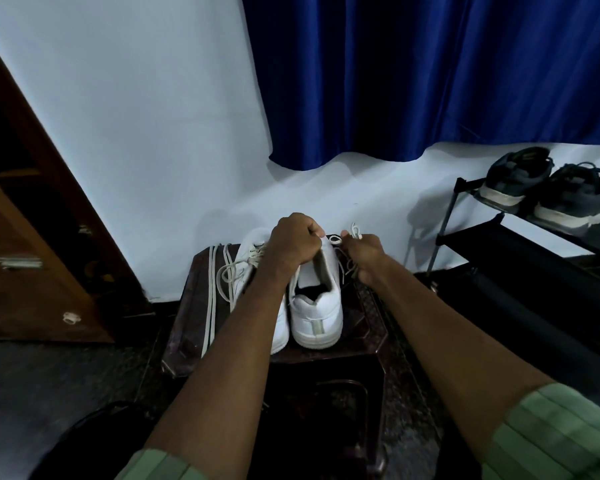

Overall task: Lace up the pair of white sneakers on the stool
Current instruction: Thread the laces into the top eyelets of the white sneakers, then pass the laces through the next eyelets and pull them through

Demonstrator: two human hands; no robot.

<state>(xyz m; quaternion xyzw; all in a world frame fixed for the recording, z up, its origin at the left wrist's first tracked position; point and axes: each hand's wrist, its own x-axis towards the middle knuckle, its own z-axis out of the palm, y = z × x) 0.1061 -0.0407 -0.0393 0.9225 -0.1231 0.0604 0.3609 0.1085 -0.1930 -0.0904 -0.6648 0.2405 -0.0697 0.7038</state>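
two white leather low-top sneakers stood heel-toward-camera on a dark brown carved stool (357, 344) in the lower middle of the frame. the right sneaker (317, 306) was in the centre, its tongue pulled up; the left sneaker (253, 252), beside it, was largely behind the forearm and carried a loosely threaded lace. the left hand (293, 242) curled tight over the right sneaker's tongue, its grip narrow on the top edge. the right hand (364, 258), just right of it, pinched a white flat shoelace (336, 240), one end sticking up. a spare white lace (210, 296) lay along the stool's left edge. at right, dark grey sandals (548, 190) sat on a black metal shoe rack (520, 244); a blue curtain (430, 74) hung above.
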